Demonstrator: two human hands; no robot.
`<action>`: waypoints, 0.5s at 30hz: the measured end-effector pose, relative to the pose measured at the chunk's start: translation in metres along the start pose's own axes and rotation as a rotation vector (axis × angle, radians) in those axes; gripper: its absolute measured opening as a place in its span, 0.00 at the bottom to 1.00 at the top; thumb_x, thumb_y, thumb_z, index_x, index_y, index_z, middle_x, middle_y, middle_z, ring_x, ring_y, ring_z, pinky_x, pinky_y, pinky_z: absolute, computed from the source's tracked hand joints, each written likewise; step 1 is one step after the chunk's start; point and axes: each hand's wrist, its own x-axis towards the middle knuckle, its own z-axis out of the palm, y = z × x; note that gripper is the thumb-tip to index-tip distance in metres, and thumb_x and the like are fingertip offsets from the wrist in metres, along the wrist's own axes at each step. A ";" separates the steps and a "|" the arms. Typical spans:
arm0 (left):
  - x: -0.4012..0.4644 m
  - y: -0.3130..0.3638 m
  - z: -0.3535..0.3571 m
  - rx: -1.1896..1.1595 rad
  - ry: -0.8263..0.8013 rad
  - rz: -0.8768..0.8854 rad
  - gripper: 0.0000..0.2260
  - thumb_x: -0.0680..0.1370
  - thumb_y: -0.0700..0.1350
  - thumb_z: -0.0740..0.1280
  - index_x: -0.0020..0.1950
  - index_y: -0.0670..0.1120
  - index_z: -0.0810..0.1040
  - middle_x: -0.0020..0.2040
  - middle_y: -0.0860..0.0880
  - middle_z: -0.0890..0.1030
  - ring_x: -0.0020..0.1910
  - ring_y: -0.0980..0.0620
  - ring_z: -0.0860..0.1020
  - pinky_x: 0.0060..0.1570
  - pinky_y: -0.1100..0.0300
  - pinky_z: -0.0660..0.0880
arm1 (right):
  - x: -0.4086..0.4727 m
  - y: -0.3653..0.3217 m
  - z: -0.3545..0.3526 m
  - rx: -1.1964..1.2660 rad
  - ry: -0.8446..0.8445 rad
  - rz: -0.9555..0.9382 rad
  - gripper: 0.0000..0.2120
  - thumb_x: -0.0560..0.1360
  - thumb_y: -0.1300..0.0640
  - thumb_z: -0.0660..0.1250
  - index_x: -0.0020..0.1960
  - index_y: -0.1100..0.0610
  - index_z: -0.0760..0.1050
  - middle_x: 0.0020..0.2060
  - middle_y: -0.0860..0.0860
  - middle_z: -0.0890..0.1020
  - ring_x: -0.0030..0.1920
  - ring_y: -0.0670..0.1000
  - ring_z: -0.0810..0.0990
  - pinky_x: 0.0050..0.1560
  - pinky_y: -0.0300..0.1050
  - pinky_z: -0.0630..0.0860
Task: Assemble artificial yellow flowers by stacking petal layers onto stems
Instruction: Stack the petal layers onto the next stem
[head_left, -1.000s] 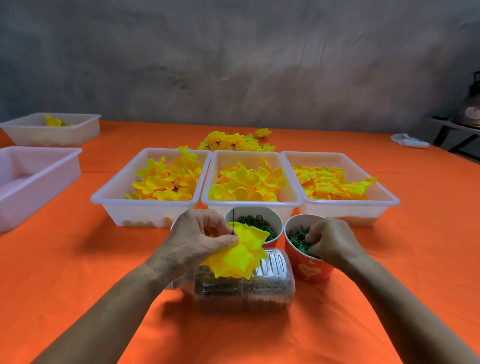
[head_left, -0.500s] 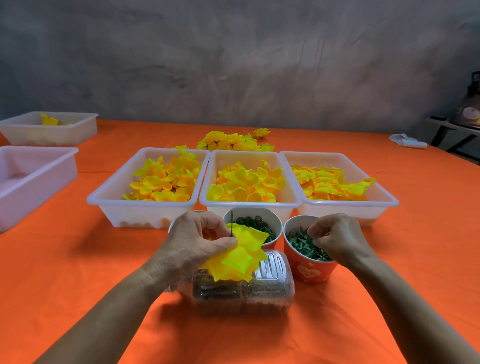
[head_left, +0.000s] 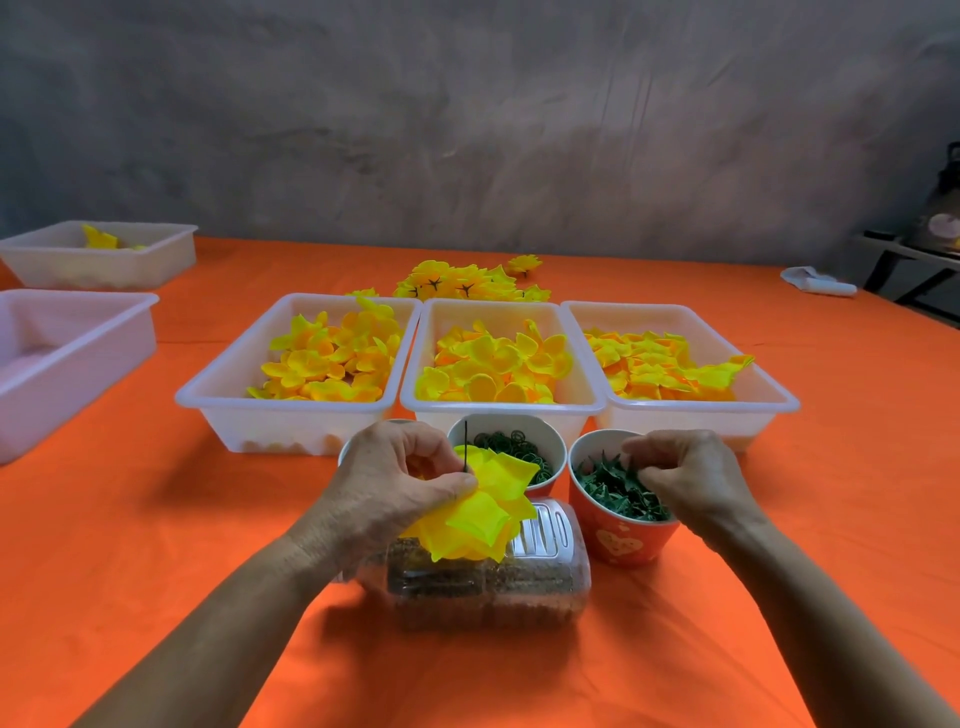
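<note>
Left hand (head_left: 400, 493) pinched the yellow petal stack (head_left: 483, 512) on its thin dark stem (head_left: 466, 447), above the clear tub (head_left: 493, 582). Right hand (head_left: 685, 480), fingers curled, hovered at the red cup (head_left: 623, 540) of spiky green calyxes (head_left: 618, 491); contents of grip unclear. Advice: take one calyx, thread it centrally. Petals looked soft, cupped fabric.

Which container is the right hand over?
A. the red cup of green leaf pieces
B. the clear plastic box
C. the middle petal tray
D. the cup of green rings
A: the right hand hovers at the red cup of spiky green leaf pieces.
</note>
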 end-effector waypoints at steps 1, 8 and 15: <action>0.000 0.000 0.000 -0.002 0.002 0.000 0.05 0.68 0.41 0.76 0.34 0.46 0.82 0.38 0.46 0.83 0.37 0.54 0.79 0.39 0.61 0.76 | -0.001 0.001 0.001 0.023 0.001 0.007 0.16 0.68 0.72 0.65 0.50 0.58 0.84 0.43 0.55 0.85 0.44 0.49 0.82 0.51 0.43 0.78; -0.001 0.001 0.000 -0.005 0.005 0.001 0.05 0.68 0.41 0.76 0.34 0.47 0.81 0.38 0.46 0.83 0.37 0.53 0.78 0.40 0.59 0.76 | -0.003 0.004 0.007 0.110 0.035 0.017 0.14 0.68 0.68 0.65 0.42 0.53 0.84 0.32 0.52 0.83 0.35 0.47 0.81 0.36 0.37 0.72; -0.001 0.001 0.000 0.001 0.005 -0.001 0.05 0.68 0.41 0.76 0.34 0.47 0.81 0.37 0.46 0.83 0.37 0.53 0.79 0.39 0.60 0.76 | -0.005 -0.004 0.001 0.483 0.015 0.105 0.12 0.68 0.75 0.66 0.40 0.60 0.82 0.32 0.59 0.82 0.25 0.43 0.78 0.25 0.32 0.72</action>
